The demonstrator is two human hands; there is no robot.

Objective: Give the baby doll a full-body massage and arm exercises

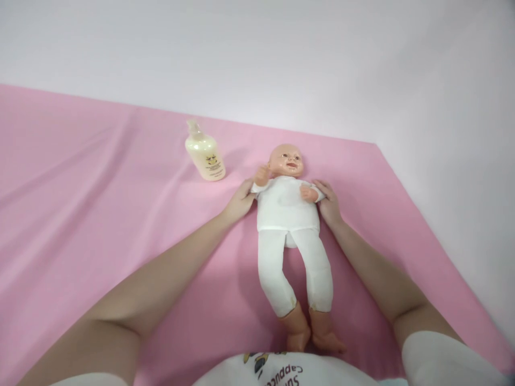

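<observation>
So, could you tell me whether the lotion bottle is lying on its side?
No, the lotion bottle stands upright on the pink sheet, apart from the doll and both hands.

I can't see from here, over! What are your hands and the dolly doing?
Left hand and right hand flat against doll's shoulders. Doll on its back on pink sheet. Lotion bottle off to the left, clear of both hands.

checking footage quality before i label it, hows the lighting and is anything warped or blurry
Head view: soft, even light, no glare; faint shadows beside the doll and under the left hand and right hand. Wide-lens warp bends the pink sheet edges. The bottle label is too blurred to read.
</observation>
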